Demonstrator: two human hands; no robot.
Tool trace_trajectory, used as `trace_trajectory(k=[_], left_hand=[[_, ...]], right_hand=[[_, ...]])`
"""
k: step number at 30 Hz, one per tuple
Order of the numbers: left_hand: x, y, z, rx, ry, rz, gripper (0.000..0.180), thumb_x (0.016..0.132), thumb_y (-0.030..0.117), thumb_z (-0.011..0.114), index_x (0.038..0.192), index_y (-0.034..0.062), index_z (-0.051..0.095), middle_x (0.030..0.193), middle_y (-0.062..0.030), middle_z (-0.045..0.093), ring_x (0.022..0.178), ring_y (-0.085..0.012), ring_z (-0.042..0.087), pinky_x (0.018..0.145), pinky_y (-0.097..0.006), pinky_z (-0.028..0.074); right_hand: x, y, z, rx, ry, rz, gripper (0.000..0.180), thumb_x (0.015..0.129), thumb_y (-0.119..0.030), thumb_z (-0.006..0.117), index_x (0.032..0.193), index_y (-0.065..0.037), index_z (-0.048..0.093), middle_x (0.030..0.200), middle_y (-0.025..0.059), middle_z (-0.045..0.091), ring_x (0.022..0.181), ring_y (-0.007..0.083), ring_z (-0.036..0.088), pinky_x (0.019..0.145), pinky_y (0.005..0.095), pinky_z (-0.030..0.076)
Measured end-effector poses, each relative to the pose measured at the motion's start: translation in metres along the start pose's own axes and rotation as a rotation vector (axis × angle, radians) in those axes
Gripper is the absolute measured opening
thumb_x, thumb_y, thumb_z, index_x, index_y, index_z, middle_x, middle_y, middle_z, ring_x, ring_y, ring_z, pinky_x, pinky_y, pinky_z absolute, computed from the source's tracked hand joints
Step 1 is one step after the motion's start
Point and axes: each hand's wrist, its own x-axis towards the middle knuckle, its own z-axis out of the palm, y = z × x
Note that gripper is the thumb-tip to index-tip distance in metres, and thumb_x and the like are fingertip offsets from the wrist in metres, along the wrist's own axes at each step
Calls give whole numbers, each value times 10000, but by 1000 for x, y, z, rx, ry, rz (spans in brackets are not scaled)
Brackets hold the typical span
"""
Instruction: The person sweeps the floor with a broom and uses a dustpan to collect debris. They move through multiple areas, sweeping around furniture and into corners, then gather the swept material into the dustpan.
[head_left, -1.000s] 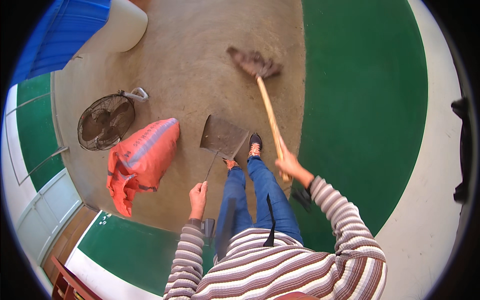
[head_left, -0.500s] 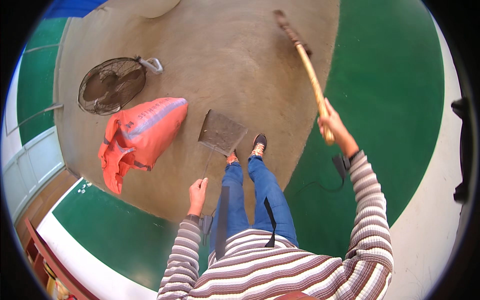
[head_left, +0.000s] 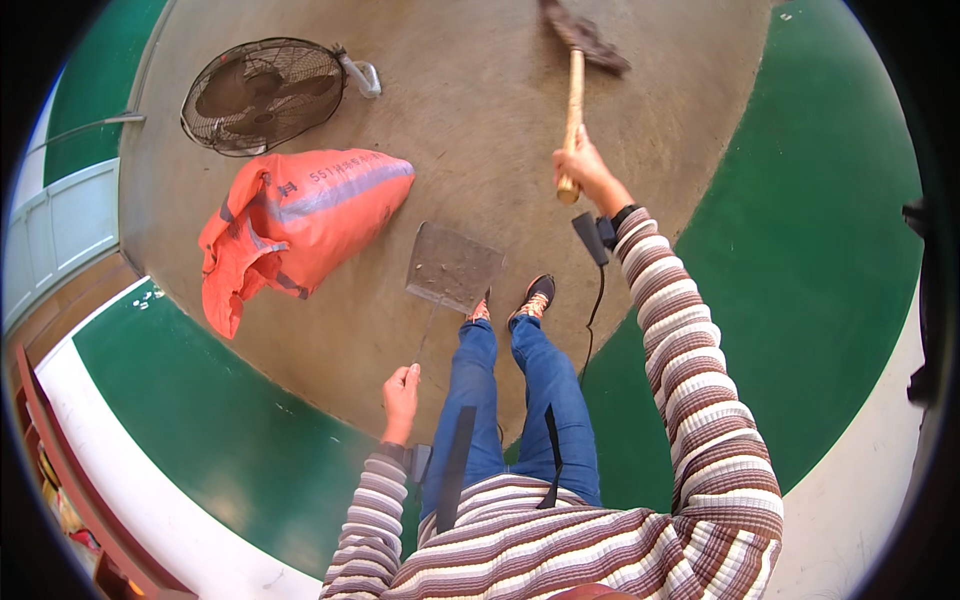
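In my right hand (head_left: 594, 178) is a broom (head_left: 575, 98), gripped near the end of its pale yellow handle. Its dark brown, slightly blurred head points away from me at the far edge of the view. My left hand (head_left: 401, 398) is closed round the thin handle of a grey metal dustpan (head_left: 455, 268). The pan rests on the floor just ahead of my feet, with small bits of debris in it. Between the broom head and the pan lies a stretch of brown floor.
Left of the dustpan lies a filled orange sack (head_left: 330, 205) with a pale stripe. Beyond it is a black wire-caged fan (head_left: 262, 97). Green floor (head_left: 810, 240) borders the brown floor (head_left: 500, 130). A reddish-brown shelf (head_left: 75, 480) stands at lower left.
My right hand has swung the broom leftward and farther out. The dustpan stays near my feet in my left hand. Sack and fan sit higher in the view as it shifts.
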Motion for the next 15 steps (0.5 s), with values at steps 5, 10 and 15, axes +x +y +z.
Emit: trace_trajectory(k=[5, 10, 15], left_hand=[[4, -5, -9, -24, 25, -49, 361, 883, 287, 578, 657, 9, 527, 565, -9, 463, 548, -86, 396, 504, -268, 354], [6, -9, -19, 25, 27, -26, 370, 877, 293, 580, 652, 5, 524, 546, -34, 448, 533, -102, 394, 503, -283, 359], [8, -5, -21, 93, 3, 14, 380, 874, 301, 582, 652, -1, 519, 530, -50, 434, 516, -118, 389, 498, -292, 363]], right_hand=[[-52, 52, 12, -805, -111, 54, 835, 700, -140, 562, 1433, -211, 169, 978, 239, 619, 908, 357, 614, 773, 421, 490], [-158, 103, -48, -1146, -251, -26, 883, 700, -96, 583, 1430, -316, 138, 834, 223, 622, 760, 386, 620, 701, 463, 493], [-278, 115, -127, -1302, -370, 205, 920, 700, -84, 605, 1427, -360, 113, 841, 205, 620, 791, 387, 611, 709, 464, 491]])
